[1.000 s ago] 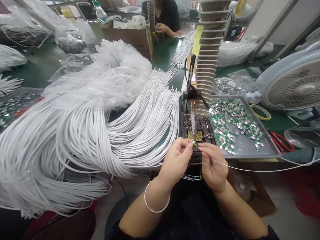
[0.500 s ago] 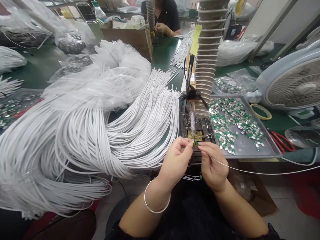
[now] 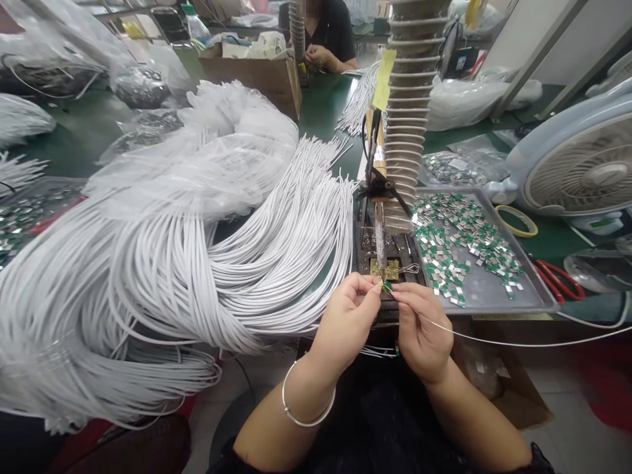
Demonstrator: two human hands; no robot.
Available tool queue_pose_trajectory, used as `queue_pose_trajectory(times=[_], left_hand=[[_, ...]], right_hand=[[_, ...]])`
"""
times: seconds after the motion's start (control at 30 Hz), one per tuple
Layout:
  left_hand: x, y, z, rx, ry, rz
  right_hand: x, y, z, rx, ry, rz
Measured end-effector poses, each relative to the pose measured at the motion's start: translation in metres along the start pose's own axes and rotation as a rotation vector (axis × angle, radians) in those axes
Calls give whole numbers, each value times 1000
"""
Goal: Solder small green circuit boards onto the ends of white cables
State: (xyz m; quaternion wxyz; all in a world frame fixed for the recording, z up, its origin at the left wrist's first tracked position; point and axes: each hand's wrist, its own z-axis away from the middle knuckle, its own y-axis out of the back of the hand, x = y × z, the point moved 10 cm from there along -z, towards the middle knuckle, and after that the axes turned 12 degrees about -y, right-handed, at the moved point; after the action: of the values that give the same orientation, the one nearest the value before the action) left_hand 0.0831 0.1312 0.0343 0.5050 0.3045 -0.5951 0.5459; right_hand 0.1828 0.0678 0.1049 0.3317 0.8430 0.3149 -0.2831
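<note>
Under the tip of a soldering iron, my two hands meet over a dark stand with a yellowish pad. My left hand is closed in a pinch on a small green circuit board, mostly hidden by the fingertips. Between the fingers and thumb of my right hand is a white cable, its end at the board and its length trailing off to the right. Whether the iron touches the joint is too small to tell.
Left lies a large bundle of white cables partly under plastic wrap. A tray of small boards, red-handled tool, tape roll and fan are on the right. A ribbed duct hangs above. Another person sits opposite.
My right hand has shifted very slightly to the right, and the cable has moved a little with it. My left hand keeps nearly the same place.
</note>
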Motion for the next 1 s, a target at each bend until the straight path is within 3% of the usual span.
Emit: queue_pose_trajectory(times=[0.43, 1.0], left_hand=[[-1, 4, -3, 40, -6, -40], [2, 0, -2, -3, 15, -44]], right_hand=[[5, -2, 1, -21, -24, -11], [1, 0, -2, -11, -8, -11]])
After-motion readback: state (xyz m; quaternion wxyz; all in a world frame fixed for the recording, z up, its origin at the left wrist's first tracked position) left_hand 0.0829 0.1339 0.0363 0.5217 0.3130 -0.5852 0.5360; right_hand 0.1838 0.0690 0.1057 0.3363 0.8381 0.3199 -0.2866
